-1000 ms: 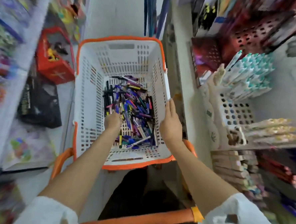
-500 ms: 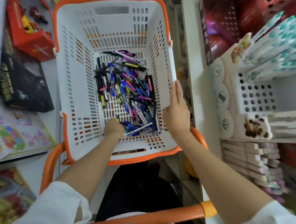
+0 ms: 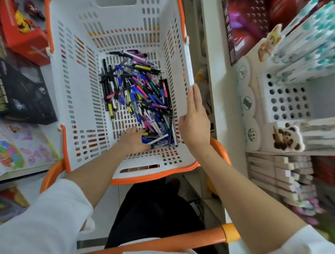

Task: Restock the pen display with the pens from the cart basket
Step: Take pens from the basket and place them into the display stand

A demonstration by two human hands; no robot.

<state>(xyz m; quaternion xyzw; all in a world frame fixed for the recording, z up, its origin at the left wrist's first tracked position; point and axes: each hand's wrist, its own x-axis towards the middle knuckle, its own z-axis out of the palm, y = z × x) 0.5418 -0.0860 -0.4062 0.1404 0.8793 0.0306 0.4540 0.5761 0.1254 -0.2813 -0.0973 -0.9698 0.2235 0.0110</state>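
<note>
Since 1 s ago L hand has slid from mid-pile back to the pile's near end; R hand stays on basket's right rim.

Head view: pens lie loose on floor of white basket w/ orange rim, bunched toward right wall, from approx mid-floor to near-right corner. Long axes mostly run near-to-far, some diagonal; a few at far end lie crosswise. Yellow-black pens at pile's left edge point tips toward near rim.

L hand is knuckles-up on pile's near end, fingers bent down among pens; can't tell if they hold any. R fingers are straight, together, flat along right rim, thumb on wall's inner side.

Pen display, white w/ rows of holes, sits on shelf right of basket, apart from it. Teal-patterned pens slant above its holed face, blurred.
</note>
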